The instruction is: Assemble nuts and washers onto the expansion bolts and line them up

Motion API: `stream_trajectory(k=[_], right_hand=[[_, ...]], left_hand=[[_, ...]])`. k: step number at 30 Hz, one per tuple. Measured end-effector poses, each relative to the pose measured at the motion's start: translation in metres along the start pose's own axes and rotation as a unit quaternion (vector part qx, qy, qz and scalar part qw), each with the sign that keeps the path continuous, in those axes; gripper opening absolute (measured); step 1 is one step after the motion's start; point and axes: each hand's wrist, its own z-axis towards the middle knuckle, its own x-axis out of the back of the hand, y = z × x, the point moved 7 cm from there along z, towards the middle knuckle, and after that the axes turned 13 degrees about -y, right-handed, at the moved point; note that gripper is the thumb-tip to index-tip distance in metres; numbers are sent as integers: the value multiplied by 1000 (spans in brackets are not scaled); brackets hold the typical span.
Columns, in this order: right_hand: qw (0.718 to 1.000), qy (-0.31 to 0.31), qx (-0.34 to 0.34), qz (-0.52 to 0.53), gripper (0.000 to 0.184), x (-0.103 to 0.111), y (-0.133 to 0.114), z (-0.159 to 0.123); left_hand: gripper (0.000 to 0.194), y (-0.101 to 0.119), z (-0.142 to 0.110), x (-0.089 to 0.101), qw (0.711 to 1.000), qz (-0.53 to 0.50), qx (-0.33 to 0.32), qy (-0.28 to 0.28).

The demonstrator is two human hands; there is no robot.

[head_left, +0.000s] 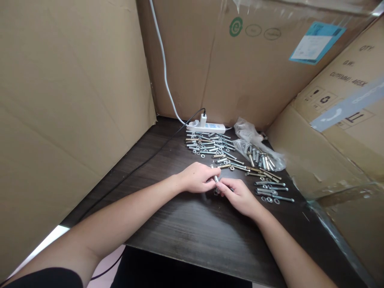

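One fastener (216, 179) held | left grip (197, 177), right grip (240, 196) | carton (330, 154): "QTY", "G.W."

The right-hand carton (339, 152) reads "QTY:", "G.W:" and "(MM): 465X" above glass, recycling and upward-arrow signs (325, 99), while the back carton (186, 52) bears a green "e" (236, 27) and an illegible blue-and-white label (317, 43).

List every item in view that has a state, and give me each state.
Left hand: fingers closed on a metal fastener
Right hand: fingers closed on the same fastener
Metal fastener: held between both hands, partly hidden
Loose bolts: spread out on the table
Plastic bag: crumpled
Charger: plugged into the power strip
Power strip: lying on the table; whether powered, cannot tell
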Motion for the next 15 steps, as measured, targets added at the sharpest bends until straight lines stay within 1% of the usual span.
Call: stream_trajectory(k=[5,10,13,15], right_hand=[[1000,-6,-13,14,46,-2,3,-1],[1000,1,-22,19,45,-2,4,-1],[1000,3,-20,21,45,-3,4,0],[1000,15,-20,20,45,-2,5,0]], left_hand=[[9,-2,0,1,1000,16,12,14],[10,-4,1,0,1000,9,17,4],[9,-3,1,1,1000,16,16,9],[10,-2,1,1,1000,21,20,11]])
